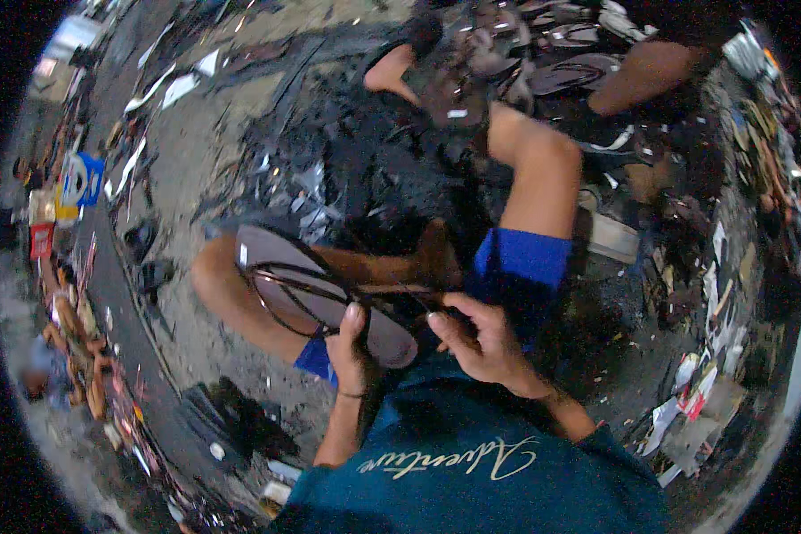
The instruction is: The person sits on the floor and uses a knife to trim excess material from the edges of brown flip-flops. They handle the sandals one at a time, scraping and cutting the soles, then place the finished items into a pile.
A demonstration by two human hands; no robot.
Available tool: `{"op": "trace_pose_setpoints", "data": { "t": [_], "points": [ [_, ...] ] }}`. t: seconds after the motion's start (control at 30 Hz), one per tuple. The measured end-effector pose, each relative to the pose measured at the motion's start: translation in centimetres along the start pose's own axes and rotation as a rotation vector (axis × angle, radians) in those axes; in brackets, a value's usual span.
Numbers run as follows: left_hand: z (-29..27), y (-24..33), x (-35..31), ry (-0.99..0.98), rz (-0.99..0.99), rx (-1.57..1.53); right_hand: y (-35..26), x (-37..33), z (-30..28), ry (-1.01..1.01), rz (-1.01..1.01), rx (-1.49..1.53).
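My left hand [351,351] is closed round the edge of a flip-flop sandal [378,334], its thumb lying on top near the heel end. The sandal has a greyish-mauve sole and thin dark straps [289,274], and a small white tag sits near its far end. It is tilted over my bent left leg. Just right of the sandal, my right hand [485,347] pinches with thumb and forefinger at a thin dark strip that runs toward the sandal. Whether this strip is joined to the sandal I cannot tell. The tips of the lower fingers are in shadow.
Black scraps [329,169] are heaped between my legs. Opposite sits another person, whose arm [650,76] reaches near a second sandal [574,73]. Blurred people [71,347] are at the far left, near a blue container [89,178]. Litter and offcuts [694,383] line the right.
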State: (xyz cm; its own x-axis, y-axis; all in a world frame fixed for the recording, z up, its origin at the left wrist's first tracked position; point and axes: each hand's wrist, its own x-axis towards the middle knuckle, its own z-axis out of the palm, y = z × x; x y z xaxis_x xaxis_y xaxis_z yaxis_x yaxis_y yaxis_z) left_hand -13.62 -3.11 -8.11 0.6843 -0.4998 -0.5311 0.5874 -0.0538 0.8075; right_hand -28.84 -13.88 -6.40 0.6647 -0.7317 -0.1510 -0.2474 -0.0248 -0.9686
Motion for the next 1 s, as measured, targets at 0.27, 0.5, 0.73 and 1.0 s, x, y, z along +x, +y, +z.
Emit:
{"op": "trace_pose_setpoints", "data": {
  "t": [0.27, 0.5, 0.73, 1.0],
  "points": [
    [-2.1, -4.5, 8.9, -0.512, 0.013, 0.143, -0.2, -0.3, -4.4, -0.039, 0.617, 0.342],
    [12.8, -2.2, 20.4, -0.399, -0.161, 0.067, 0.7, -10.2, -9.9, 0.853, 0.698, 0.797],
    [20.8, -3.3, 30.1, -0.777, -0.300, 0.061, 0.4, -7.8, -13.5, 1.003, 0.072, 0.764],
    [20.7, -3.8, 27.2, -0.522, -0.189, 0.097, 2.3, -5.3, -5.8, 0.729, 0.370, 0.927]
  ]
}}
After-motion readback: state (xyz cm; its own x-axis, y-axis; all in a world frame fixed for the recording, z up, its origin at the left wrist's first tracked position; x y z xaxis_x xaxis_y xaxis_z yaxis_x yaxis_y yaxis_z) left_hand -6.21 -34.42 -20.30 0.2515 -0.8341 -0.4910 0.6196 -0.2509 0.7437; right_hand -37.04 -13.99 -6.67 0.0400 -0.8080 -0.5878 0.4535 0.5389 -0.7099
